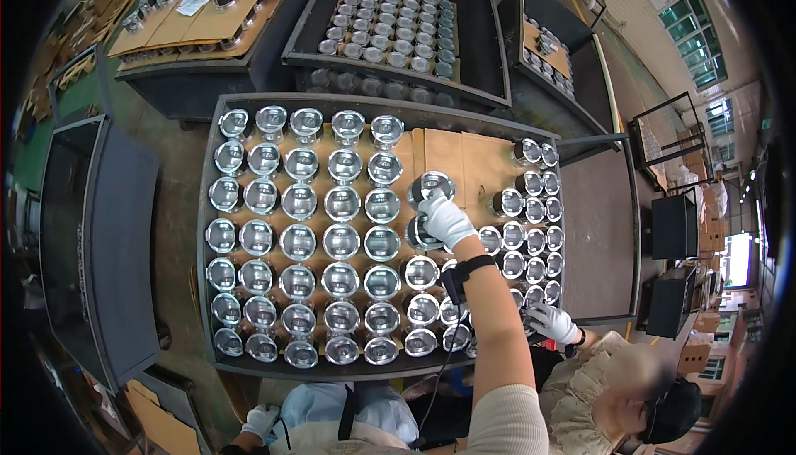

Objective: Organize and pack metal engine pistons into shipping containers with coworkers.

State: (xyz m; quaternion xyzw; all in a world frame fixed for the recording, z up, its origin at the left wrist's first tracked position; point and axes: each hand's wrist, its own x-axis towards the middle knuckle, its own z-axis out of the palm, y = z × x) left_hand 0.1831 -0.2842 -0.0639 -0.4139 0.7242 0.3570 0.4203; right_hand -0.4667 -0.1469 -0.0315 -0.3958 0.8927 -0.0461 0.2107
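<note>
My right hand (448, 221), in a white glove, reaches over the bin and grips a shiny metal piston (432, 184) by its near side. Just under that hand stands another piston (421, 238), partly hidden by the glove. Left of them, several rows of pistons (341, 242) stand crown up on brown cardboard (448, 152) inside a dark metal bin (311, 371). My left hand (261, 420), also gloved, is low beside my body, outside the bin's near left corner. Its fingers look loosely extended, and nothing shows in them.
At the right, a co-worker's gloved hand (551, 322) is by a tighter group of pistons (535, 240). Beyond the bin stand another piston-filled bin (398, 63) and a cardboard-topped one (186, 48). A dark cart (99, 248) is at the left. A cable hangs from my right wrist.
</note>
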